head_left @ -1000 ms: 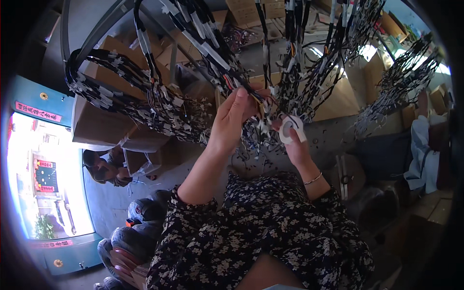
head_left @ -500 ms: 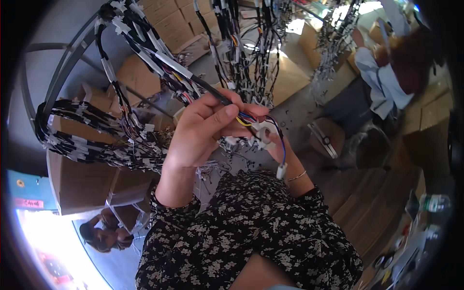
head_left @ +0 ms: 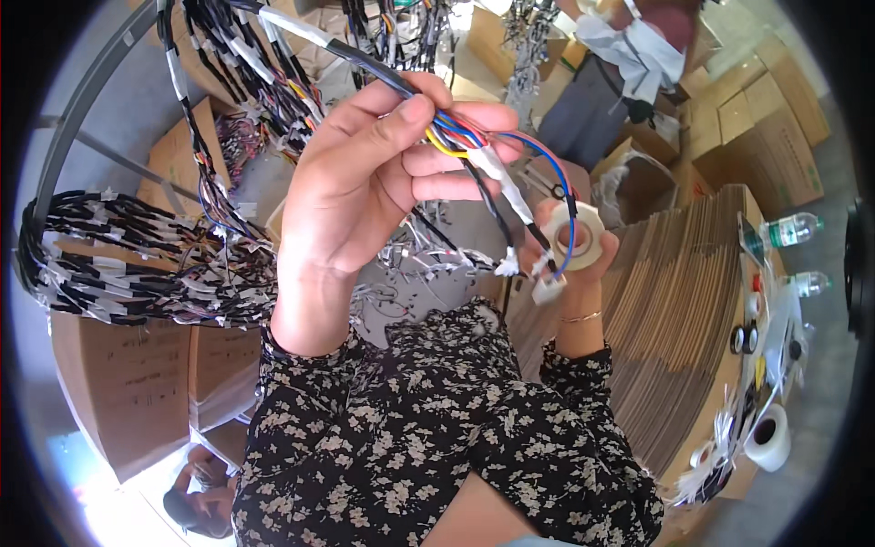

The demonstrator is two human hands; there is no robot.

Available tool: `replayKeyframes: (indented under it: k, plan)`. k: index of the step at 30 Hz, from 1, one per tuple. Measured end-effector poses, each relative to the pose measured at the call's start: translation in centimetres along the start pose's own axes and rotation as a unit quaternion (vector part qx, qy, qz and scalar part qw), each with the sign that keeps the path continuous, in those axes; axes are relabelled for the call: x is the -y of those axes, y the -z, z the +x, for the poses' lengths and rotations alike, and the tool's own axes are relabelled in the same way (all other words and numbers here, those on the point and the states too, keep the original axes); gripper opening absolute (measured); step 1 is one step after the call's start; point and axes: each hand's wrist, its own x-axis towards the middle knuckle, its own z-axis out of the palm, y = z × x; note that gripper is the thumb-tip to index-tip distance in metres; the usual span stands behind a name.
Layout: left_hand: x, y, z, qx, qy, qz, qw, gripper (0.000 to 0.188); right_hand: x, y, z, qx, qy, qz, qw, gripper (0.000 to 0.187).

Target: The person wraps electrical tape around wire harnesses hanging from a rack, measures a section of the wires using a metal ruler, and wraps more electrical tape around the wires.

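Note:
My left hand (head_left: 351, 173) pinches a black-sleeved wire harness (head_left: 369, 66) between thumb and forefinger, its other fingers spread behind the wires. Red, blue and yellow wires fan out below the sleeve. White tape (head_left: 499, 173) wraps one branch. A white connector (head_left: 548, 290) hangs at the lower end of the branches, in front of my right wrist. My right hand (head_left: 597, 266) holds a roll of white tape (head_left: 595, 224), apart from the left hand and just behind the blue wire. Some right-hand fingers are hidden behind the roll.
Bundled harnesses (head_left: 146, 264) hang on a curved metal rack (head_left: 56, 137) to the left. Flattened cardboard (head_left: 674, 310) is stacked at right, beside plastic bottles (head_left: 795, 230) and a white roll (head_left: 768, 438). Boxes (head_left: 766, 137) stand far right. A person (head_left: 638, 55) works at the back.
The view has shifted. My right hand, with the tape roll, has moved away from the left hand to the right and shows more plainly. The left hand keeps its pinch on the harness.

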Motion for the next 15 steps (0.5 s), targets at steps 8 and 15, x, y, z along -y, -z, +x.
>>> replayKeyframes:
  k: [8,15]
  plan:
    - [0.4,1.6,-1.0,-0.045,0.021,0.046,0.998,0.022,1.8,-4.4,-4.1,0.01,-0.025,0.002,1.0,0.087]
    - [1.1,-1.0,-0.2,-0.074,-0.064,0.039,0.994,0.021,-4.8,-4.7,-7.8,0.024,-0.083,0.158,0.984,0.085]
